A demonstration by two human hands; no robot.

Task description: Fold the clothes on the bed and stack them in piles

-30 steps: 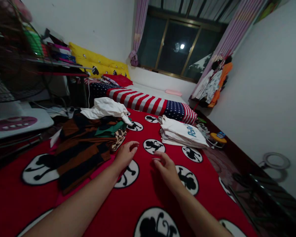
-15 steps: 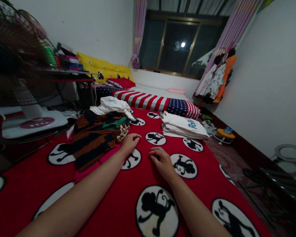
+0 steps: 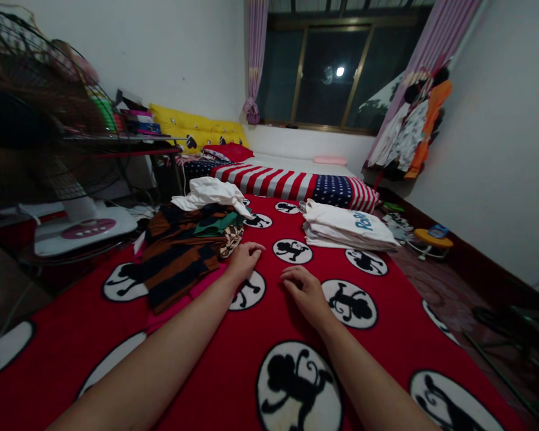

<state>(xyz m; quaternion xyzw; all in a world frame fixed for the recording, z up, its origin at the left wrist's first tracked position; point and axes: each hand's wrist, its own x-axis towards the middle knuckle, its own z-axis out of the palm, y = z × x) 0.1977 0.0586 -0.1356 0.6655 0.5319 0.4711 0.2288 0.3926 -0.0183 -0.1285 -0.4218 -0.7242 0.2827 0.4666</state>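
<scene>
My left hand point(image 3: 246, 261) rests low over the red blanket point(image 3: 215, 371), beside a heap of loose clothes. It is open and holds nothing. Across from it, my right hand point(image 3: 303, 292) is open too, fingers loosely bent, with bare blanket around it. The heap has a brown and dark striped garment point(image 3: 179, 251), a green piece point(image 3: 215, 224), a spotted brown piece point(image 3: 232, 239) and a white garment point(image 3: 211, 194) on top at the back. Beyond my right hand lies a neat stack of folded white shirts point(image 3: 336, 227) with blue lettering.
A fan point(image 3: 85, 224) stands at the left, its blades blurred, before a cluttered table point(image 3: 135, 149). Behind is a bed edge with a stars-and-stripes cover point(image 3: 269, 182). A small yellow stool point(image 3: 433, 238) stands on the floor at right; clothes point(image 3: 408, 137) hang by the curtain.
The whole view has shifted, so the scene sits slightly further right. Both hands keep nearly the same pose and place on the blanket; the clothes have not visibly moved.
</scene>
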